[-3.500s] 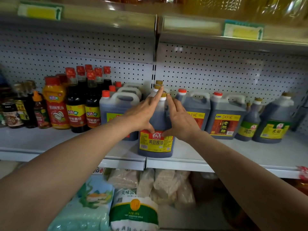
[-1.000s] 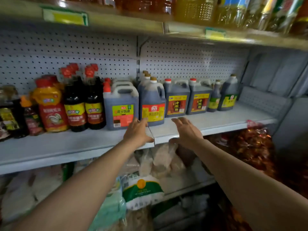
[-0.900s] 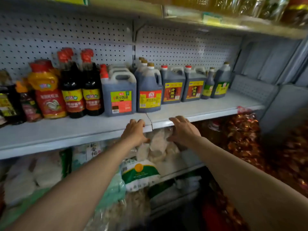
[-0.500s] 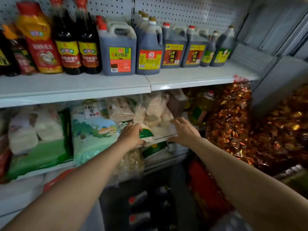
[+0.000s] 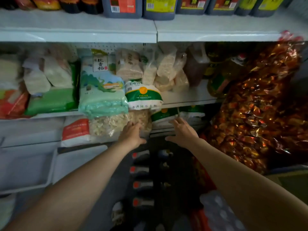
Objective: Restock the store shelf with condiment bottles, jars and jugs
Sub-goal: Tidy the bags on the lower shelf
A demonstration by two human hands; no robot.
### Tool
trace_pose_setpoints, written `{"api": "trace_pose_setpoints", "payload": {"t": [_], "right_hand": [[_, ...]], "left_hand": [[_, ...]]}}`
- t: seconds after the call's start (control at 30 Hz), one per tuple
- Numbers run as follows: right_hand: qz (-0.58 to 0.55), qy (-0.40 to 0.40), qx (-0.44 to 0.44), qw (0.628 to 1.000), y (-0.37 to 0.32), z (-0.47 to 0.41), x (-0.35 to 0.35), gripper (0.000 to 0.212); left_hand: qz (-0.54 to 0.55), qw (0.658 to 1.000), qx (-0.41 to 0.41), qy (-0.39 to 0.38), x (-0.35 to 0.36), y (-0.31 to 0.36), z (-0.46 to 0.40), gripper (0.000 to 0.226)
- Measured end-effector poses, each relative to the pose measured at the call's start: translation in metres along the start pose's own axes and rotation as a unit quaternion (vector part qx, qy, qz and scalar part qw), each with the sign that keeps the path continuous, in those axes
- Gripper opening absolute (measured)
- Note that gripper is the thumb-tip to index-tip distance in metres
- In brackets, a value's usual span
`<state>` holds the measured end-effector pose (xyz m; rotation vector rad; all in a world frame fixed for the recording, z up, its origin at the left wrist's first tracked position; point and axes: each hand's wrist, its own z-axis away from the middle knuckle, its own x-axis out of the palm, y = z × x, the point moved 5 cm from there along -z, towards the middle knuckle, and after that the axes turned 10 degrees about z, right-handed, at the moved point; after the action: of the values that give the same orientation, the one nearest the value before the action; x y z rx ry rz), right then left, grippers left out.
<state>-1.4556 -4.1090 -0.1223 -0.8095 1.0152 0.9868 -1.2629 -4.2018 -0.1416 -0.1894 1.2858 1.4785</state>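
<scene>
Shelf edge (image 5: pixel 78 35) has risen out of reach; jugs (image 5: pixel 159 7) sit placed above. Both my left hand (image 5: pixel 132 134) and right hand (image 5: pixel 182 131), loose and empty, have dropped toward red-capped bottles (image 5: pixel 141 170) below: next pickup, I judge.

- Pale green rice sack (image 5: pixel 101 90) on the middle shelf, up and left of the left fingertips.
- Green-and-white sack (image 5: pixel 143 95) directly above the fingers, overhanging the shelf edge.
- Clear bag of pale flakes (image 5: pixel 108 125) just left of the left fingers, touching them.
- White bag with a red panel (image 5: pixel 75 131) further left.
- Clear packets of beige grain (image 5: pixel 165 70) stacked up above the right fingers.
- Shiny orange-wrapped sweets (image 5: pixel 265 104) heaped well right of the right fingers.
</scene>
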Motion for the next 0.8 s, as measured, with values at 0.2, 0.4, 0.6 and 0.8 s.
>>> {"api": "trace_pose_setpoints", "payload": {"t": [0.2,0.4,0.6,0.8], "right_hand": [[-0.024,-0.077,-0.008,0.997,0.022,0.017,0.095,0.09],[-0.056,-0.137,-0.026,0.989,0.024,0.033,0.196,0.084],[-0.1,-0.197,-0.008,0.975,0.024,0.038,0.302,0.078],[-0.161,-0.235,0.03,0.958,0.021,0.044,0.425,0.066]], "left_hand": [[0.074,0.996,-0.048,0.001,0.092,-0.042,0.035,0.095],[0.065,0.991,-0.118,-0.022,0.164,-0.1,0.054,0.099],[0.101,0.982,-0.154,-0.051,0.23,-0.163,0.045,0.087],[0.142,0.971,-0.177,-0.074,0.314,-0.252,0.034,0.069]]}}
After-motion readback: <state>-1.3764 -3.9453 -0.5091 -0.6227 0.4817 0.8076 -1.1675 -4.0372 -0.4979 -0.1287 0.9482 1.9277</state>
